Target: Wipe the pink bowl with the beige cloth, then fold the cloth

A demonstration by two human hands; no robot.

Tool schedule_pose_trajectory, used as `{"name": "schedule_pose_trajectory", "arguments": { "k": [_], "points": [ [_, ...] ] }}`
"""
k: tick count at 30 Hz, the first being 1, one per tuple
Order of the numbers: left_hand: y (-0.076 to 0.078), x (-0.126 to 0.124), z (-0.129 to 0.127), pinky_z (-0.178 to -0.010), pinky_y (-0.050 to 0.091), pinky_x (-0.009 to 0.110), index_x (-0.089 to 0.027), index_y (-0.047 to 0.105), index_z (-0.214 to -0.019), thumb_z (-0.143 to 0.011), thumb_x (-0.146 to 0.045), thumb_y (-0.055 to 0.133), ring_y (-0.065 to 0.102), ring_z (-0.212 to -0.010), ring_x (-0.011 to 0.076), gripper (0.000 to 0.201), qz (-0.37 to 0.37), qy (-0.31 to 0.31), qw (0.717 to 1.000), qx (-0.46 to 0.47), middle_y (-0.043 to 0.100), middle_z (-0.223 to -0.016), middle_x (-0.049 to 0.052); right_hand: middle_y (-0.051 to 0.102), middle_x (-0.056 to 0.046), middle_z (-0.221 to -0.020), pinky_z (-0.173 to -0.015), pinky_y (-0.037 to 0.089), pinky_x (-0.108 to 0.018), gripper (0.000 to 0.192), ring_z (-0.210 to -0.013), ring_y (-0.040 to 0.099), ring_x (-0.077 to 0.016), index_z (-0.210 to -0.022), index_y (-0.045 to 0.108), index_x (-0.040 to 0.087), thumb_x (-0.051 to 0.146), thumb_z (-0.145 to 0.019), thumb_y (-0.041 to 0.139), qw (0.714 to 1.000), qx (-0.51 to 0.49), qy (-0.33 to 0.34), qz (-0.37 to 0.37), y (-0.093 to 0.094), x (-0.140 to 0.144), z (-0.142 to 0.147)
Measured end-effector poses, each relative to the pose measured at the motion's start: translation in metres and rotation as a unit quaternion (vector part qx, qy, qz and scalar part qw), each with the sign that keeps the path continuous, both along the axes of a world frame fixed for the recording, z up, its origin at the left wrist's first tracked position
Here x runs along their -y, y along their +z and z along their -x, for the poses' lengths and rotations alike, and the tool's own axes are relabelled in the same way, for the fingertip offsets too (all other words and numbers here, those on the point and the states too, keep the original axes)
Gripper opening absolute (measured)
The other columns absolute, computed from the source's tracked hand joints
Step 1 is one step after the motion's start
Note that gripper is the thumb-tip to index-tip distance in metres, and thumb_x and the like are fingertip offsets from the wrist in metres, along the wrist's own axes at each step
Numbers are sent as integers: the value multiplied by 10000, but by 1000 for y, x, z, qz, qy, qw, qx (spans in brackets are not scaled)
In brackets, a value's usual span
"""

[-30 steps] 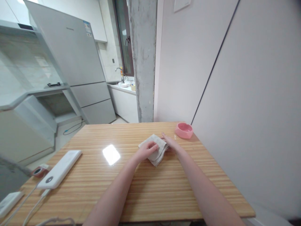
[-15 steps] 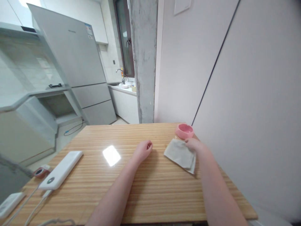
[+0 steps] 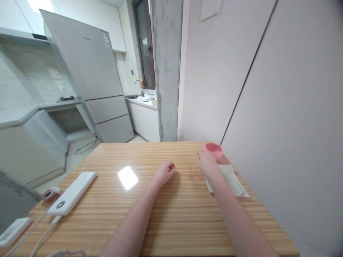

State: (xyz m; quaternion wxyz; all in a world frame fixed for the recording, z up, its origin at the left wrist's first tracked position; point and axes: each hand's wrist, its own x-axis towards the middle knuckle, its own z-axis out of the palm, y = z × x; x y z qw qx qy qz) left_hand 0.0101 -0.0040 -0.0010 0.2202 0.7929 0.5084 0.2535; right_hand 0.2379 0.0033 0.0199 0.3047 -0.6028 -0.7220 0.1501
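Cloth point(image 3: 233, 180) lies folded flat on the worktop point(image 3: 171, 217), just on the near side of the pink bowl point(image 3: 214, 150) and partly under the right forearm. Nothing grips it, so I judge the cloth to be set down and released. The work in hand now seems to centre on the bowl itself.

The right hand point(image 3: 207, 162) is at the near-left side of the bowl, back of the hand up, with the fingers reaching the rim. From this angle the fingertips are hidden behind the knuckles, so I cannot tell whether they are grasping the bowl or only touching it. The forearm runs straight from the bowl toward the camera and crosses the left edge of the cloth.

The left hand point(image 3: 165, 171) rests on the worktop well to the left of the bowl. Its fingers are loosely clenched and it holds nothing. That arm lies relaxed, angled in from the lower left.

The bowl stands close to the far right corner of the worktop, near the wall. In my judgement, any lift or slide of it would call for a sure hold on the rim and a path clear of the wall. It should also clear the cloth lying just before it, which could easily be dragged along by the wrist.

Far to the left of the bowl, near the worktop's left edge, lies a white power bank point(image 3: 73, 192) with cables.
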Motion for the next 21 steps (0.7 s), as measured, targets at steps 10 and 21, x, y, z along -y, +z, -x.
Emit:
{"name": "schedule_pose_trajectory", "arguments": {
  "k": [10,21],
  "points": [
    [-22,-11,-4,-827,473,325,-132,683,-986,-722,-106,492,634,-948,233,327,-3,-4,999,-39,699,-1026,117,633,-97,-1140,-1020,418,-387,521,-1096,560,-182,-1118,591,165,24,-669,367,975,-130,175,-40,-53,4,100],
    [-15,-6,-4,-675,422,258,-181,654,-817,-824,-253,476,596,-745,165,192,-15,-14,999,-48,686,-817,48,518,-142,-1315,-1095,283,-456,454,-1271,420,-262,-1238,521,131,104,-798,415,982,36,-102,-157,-24,-14,13]
  ]
}}
